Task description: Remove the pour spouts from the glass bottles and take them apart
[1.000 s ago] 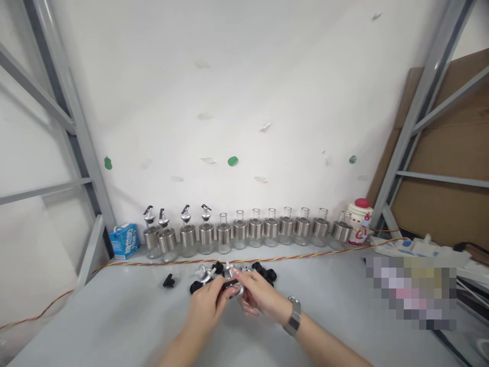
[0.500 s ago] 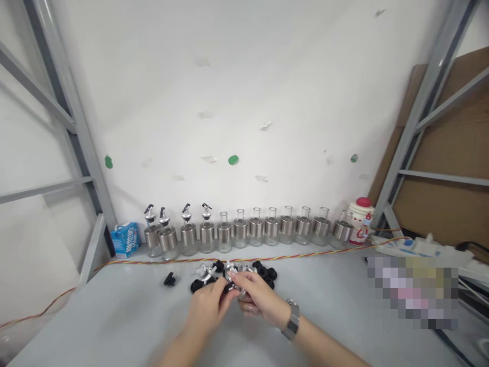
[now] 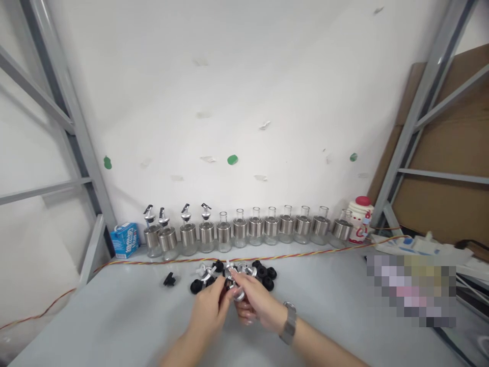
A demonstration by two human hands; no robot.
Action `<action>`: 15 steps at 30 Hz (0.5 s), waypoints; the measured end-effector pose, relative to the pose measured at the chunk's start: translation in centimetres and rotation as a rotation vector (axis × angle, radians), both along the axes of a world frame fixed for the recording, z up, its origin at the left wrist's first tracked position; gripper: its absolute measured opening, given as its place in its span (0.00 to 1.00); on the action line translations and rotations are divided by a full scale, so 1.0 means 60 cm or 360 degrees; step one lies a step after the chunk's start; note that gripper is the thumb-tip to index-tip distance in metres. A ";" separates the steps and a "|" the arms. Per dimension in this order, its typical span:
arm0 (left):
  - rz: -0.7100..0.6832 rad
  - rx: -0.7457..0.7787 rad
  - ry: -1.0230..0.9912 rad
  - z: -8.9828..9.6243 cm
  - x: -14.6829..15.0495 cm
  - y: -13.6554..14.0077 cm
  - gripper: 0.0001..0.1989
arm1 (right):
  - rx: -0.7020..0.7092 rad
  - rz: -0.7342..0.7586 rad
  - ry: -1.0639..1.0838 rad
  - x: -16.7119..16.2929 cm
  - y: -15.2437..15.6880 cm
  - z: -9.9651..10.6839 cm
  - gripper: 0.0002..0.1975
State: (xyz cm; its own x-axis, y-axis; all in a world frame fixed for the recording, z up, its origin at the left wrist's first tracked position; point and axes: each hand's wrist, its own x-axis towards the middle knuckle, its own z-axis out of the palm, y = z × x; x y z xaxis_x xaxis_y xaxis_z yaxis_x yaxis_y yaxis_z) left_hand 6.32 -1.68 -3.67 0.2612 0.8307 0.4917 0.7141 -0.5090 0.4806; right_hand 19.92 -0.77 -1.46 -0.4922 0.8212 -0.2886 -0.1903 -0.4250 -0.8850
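Twelve glass bottles (image 3: 271,232), each with a steel sleeve round its body, stand in a row along the back of the grey surface (image 3: 133,316). The four leftmost carry silver pourers (image 3: 186,213) with black levers in their necks; the other eight have bare necks. The glass is clear; whether any holds liquid cannot be determined.

The held item, a silver pourer part (image 3: 240,295), is raised between both hands, in front of the middle of the row. The left hand (image 3: 206,305) has its fingers (image 3: 219,286) drawn in on the part's left side. The right hand (image 3: 256,298) has its fingers curled round the other side, thumb over the top. Much of the part is covered.

Just beyond the hands lies a cluster of loose silver fittings (image 3: 202,270) and black stoppers (image 3: 269,273). One black piece (image 3: 169,279) lies apart to the left.

A blue printed carton (image 3: 126,240) stands at the left end of the row, and a white container (image 3: 358,229) with a red lid at the right end; the contents of both cannot be seen.
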 end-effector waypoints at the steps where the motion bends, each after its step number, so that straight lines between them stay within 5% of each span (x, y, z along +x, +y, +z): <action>1: 0.0013 -0.0018 -0.0025 0.000 0.001 0.000 0.09 | 0.0002 -0.0044 -0.0039 -0.004 -0.001 -0.001 0.21; 7: 0.0002 -0.0225 -0.0162 0.018 0.006 -0.010 0.13 | -0.0016 -0.0198 0.0222 -0.013 -0.003 -0.006 0.22; 15: 0.0072 -0.0294 -0.0169 0.010 0.011 -0.008 0.12 | -0.0151 -0.0077 0.0268 -0.013 -0.001 -0.024 0.23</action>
State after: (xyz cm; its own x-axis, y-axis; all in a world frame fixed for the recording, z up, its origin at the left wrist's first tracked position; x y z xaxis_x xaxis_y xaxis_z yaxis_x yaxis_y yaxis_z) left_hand 6.96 -2.16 -3.04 0.1765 0.9190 0.3527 0.6747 -0.3738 0.6365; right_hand 19.11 -0.82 -2.91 -0.5006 0.8181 -0.2830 -0.3545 -0.4920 -0.7952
